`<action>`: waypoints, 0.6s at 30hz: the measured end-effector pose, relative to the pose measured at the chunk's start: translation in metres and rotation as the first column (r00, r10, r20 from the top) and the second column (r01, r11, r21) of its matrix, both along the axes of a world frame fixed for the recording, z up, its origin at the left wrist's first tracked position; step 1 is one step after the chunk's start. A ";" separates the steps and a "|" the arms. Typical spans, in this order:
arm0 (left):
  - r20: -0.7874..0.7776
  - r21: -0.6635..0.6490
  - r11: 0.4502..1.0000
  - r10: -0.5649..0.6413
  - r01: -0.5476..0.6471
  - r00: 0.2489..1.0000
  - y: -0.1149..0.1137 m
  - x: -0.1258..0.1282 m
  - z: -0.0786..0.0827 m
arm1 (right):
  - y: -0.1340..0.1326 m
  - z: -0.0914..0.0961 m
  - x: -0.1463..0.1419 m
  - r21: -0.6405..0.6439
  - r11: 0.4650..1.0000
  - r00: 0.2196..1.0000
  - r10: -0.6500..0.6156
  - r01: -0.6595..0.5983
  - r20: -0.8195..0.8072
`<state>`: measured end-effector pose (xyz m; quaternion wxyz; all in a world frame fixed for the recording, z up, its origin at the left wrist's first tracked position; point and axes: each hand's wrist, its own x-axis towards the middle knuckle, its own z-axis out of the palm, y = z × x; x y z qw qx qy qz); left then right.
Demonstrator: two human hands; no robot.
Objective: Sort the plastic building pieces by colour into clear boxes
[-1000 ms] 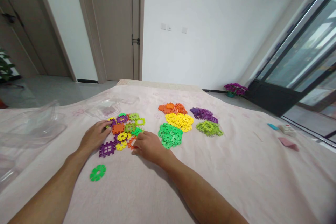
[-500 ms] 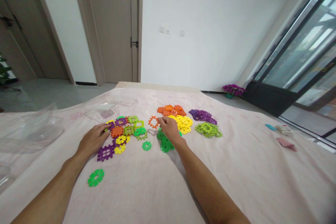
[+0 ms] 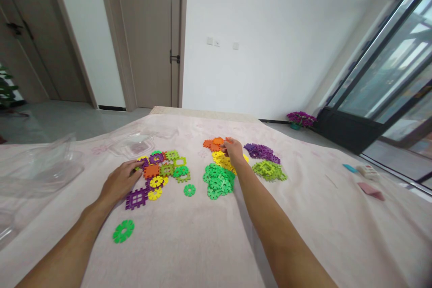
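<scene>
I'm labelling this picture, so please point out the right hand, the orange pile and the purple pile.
Right hand (image 3: 233, 149), head view: middle of the hand.
Orange pile (image 3: 212, 145), head view: its uncovered left part.
Purple pile (image 3: 262, 152), head view: middle of the heap.

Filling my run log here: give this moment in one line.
left hand: at mixed pieces; right hand: at orange pile; nearby: yellow pile, green pile

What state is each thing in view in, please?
Mixed pieces: spread, some overlapping
Orange pile: heaped, partly hidden
Yellow pile: heaped, partly hidden
Green pile: heaped
Purple pile: heaped
Lime pile: heaped
Nearest green disc: flat
Left hand: bent, at mixed pieces
Right hand: bent, at orange pile
Cloth: creased
Clear packaging: on cloth
Central door: looks closed
Glass door: unclear whether shut
</scene>
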<state>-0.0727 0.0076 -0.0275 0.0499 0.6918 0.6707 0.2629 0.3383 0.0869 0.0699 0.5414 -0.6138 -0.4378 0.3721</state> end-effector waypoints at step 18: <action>-0.017 -0.009 1.000 0.028 -0.029 0.999 -0.003 0.005 0.007 | -0.090 -0.036 -0.108 -0.124 0.758 0.185 0.309 -0.640 0.933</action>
